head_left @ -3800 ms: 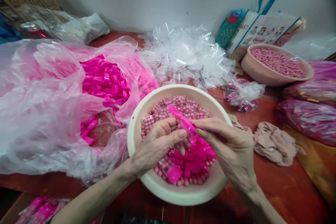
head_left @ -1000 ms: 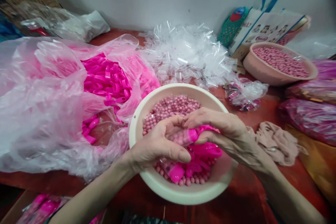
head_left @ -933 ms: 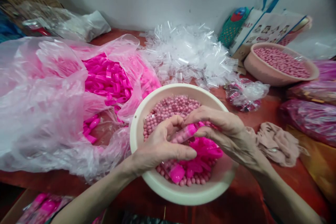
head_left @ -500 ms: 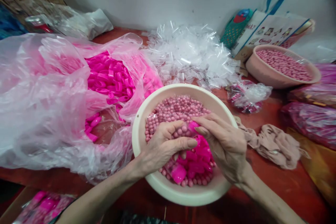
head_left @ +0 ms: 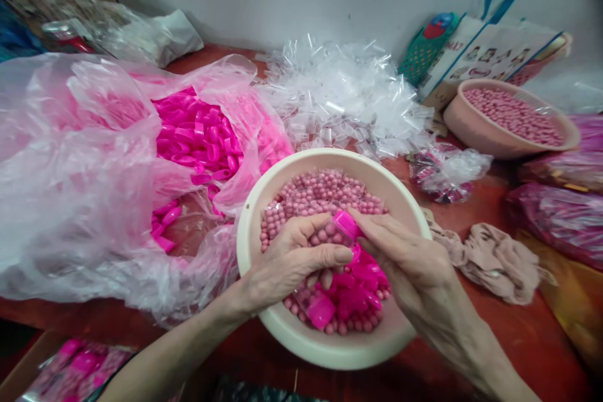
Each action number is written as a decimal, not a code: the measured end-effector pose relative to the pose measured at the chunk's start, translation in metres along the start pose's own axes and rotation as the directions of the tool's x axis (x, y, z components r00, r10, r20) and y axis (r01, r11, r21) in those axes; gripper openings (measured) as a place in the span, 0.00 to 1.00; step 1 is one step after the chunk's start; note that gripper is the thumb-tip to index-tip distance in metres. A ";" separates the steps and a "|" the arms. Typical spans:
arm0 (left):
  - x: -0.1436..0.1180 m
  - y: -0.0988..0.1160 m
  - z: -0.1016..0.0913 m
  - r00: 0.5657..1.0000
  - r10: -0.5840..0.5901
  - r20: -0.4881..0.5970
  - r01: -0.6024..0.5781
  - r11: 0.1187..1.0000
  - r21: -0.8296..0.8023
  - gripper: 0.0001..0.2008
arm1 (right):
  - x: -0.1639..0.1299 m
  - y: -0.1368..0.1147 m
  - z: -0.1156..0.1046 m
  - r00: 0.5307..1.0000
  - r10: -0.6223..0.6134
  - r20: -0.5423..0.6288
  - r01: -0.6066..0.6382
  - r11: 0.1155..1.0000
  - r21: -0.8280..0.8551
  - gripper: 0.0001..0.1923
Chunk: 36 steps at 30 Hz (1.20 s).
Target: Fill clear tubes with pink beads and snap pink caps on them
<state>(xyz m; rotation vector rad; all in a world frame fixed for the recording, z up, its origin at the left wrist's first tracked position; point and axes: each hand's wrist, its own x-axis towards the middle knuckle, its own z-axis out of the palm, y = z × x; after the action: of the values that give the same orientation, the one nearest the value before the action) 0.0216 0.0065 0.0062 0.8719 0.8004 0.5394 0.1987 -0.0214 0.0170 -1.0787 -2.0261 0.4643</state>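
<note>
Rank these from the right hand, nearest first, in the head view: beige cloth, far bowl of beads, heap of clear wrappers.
From the right hand:
1. Beige cloth, just to its right on the table.
2. Heap of clear wrappers, behind the near bowl, toward the wall.
3. Far bowl of beads, at the back right.

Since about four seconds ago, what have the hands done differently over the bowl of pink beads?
The long pink tube that stuck up between both hands is now down inside the left hand, which cups beads around it. The right hand has slid to the tube's end and pinches the pink cap there. Both hands stay over the cream bowl; the loose pink caps in it, the bag of caps and the cloth have not moved.
</note>
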 end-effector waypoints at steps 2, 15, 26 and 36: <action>0.000 0.001 0.003 0.999 0.032 -0.010 -0.032 0.999 0.017 0.10 | -0.002 0.000 -0.001 0.999 -0.017 -0.040 0.017 1.000 -0.003 0.22; 0.001 -0.003 0.005 0.998 0.067 0.008 -0.068 0.990 0.123 0.12 | -0.013 0.007 0.002 0.978 -0.205 0.035 0.204 0.912 -0.357 0.25; -0.003 0.001 0.007 0.963 0.250 0.103 -0.267 0.825 0.498 0.09 | -0.008 -0.009 0.022 0.991 -0.096 0.091 0.128 0.863 -0.488 0.19; 0.001 -0.006 0.005 0.962 0.257 0.097 -0.269 0.817 0.509 0.10 | -0.001 0.000 0.021 0.967 -0.147 0.208 0.237 0.823 -0.516 0.17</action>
<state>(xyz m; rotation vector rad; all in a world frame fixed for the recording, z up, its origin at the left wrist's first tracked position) 0.0264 0.0014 0.0024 1.5072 0.8214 0.5614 0.1824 -0.0210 0.0032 -1.1634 -2.4600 -0.1523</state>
